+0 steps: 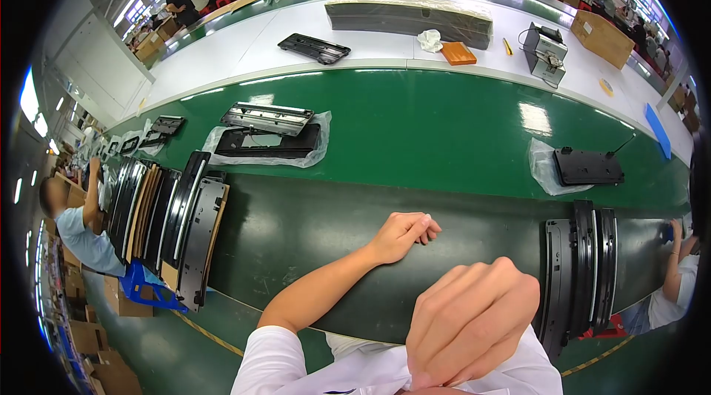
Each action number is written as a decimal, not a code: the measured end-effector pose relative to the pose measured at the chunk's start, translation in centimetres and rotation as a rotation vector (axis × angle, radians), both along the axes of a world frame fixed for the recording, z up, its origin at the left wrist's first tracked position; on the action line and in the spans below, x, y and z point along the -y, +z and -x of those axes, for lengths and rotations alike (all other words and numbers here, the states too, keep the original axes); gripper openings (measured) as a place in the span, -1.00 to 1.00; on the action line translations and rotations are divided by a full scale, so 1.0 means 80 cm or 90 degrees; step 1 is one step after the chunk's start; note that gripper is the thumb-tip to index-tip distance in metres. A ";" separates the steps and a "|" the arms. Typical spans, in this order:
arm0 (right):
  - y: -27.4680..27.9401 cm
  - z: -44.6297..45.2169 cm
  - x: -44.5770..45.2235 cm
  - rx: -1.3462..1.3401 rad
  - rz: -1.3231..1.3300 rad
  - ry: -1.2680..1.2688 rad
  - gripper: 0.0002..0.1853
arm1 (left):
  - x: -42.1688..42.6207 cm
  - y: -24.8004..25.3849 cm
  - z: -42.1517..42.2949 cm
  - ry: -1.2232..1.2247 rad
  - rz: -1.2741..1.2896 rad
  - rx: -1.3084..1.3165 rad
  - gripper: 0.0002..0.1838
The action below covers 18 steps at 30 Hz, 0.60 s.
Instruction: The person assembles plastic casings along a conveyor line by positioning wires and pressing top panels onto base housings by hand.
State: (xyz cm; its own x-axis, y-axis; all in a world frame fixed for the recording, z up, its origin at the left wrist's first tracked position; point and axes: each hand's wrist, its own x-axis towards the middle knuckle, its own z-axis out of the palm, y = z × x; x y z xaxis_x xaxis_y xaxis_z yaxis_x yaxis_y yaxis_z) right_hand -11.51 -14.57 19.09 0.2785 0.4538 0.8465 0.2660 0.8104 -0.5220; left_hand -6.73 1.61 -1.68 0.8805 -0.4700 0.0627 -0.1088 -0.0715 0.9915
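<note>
My left hand (404, 237) is loosely closed above the dark work mat (296, 217), its thumb against the curled fingers; nothing shows in it. Close to the camera, my right hand (474, 321) is bent into a fist by the front of my white shirt (348, 376). Its fingertips are hidden, so I cannot make out what they grip. On the green conveyor ahead, a black frame panel (274, 118) with a silvery top leans on another black frame (259, 145) in clear plastic wrap. A flat black panel (589, 168) lies on plastic at the right.
Upright black panels with brown boards (144, 210) are stacked at left, more black panels (559, 276) at right. A white shelf (244, 47) behind the conveyor holds a black tray (315, 48), an orange block (458, 54) and a metal device (546, 54). Co-workers sit on both sides.
</note>
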 end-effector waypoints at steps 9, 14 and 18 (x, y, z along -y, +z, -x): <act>-0.011 0.005 -0.002 0.037 -0.022 -0.044 -0.90 | 0.001 -0.002 0.000 -0.001 -0.002 0.010 -0.51; -0.001 0.008 -0.004 0.031 -0.021 -0.084 -0.92 | 0.002 0.001 0.001 -0.001 -0.002 0.002 -0.52; 0.000 0.009 -0.005 0.033 -0.022 -0.120 -0.91 | 0.001 0.000 0.001 -0.003 0.002 -0.001 -0.52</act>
State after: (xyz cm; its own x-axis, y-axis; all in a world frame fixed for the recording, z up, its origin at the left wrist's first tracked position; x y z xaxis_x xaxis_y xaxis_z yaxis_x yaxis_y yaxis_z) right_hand -12.26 -14.18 19.08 0.3109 0.3676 0.8765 0.4411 0.7611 -0.4757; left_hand -6.80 1.52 -1.70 0.8782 -0.4742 0.0624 -0.1070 -0.0676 0.9920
